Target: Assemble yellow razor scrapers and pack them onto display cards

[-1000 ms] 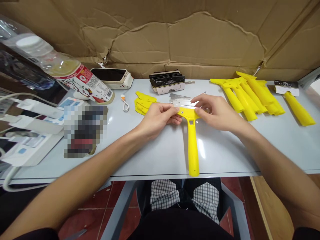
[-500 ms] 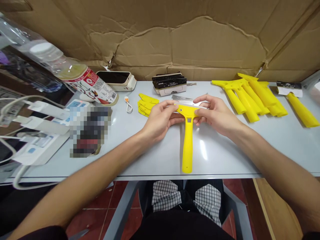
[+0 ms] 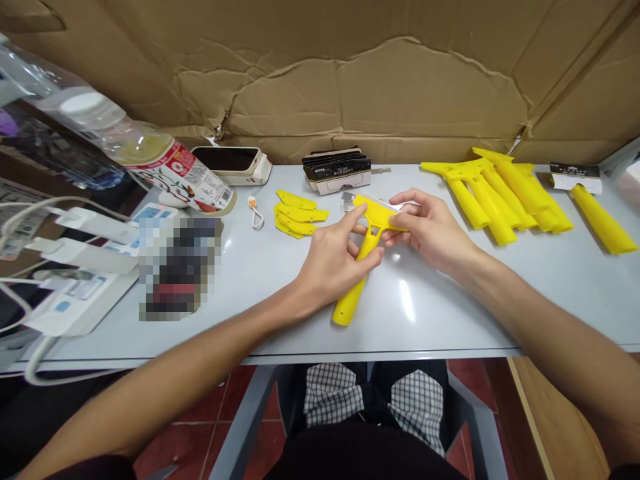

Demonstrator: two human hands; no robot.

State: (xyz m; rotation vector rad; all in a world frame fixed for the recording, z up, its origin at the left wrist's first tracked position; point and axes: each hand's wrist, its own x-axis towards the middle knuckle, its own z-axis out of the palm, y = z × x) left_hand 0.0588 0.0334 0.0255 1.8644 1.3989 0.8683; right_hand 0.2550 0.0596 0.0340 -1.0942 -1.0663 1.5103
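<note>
Both hands hold one yellow scraper [image 3: 354, 299] just above the desk, its handle slanting down to the left. My left hand [image 3: 333, 257] is closed round the upper handle and the left end of the head. The right end of the head is pinched by the thumb and fingers of my right hand [image 3: 433, 230]. A metal blade [image 3: 387, 205] shows along the head's far edge. Another bit of metal [image 3: 346, 201] shows beyond its left end. Flat yellow plastic pieces [image 3: 295, 212] lie loosely stacked left of my left hand.
Several yellow scraper handles [image 3: 500, 193] lie piled at right, near another with a black-and-white card [image 3: 577, 179]. A box of black cards [image 3: 337, 172] stands by the cardboard wall [image 3: 380, 87]. A bottle [image 3: 180, 170], phone [image 3: 233, 163], cable loop [image 3: 255, 213] and power strip [image 3: 90, 293] occupy the left.
The scraper has turned so its handle end swings left. My left hand has shifted from the head's left end down onto the upper handle; my right hand keeps its pinch.
</note>
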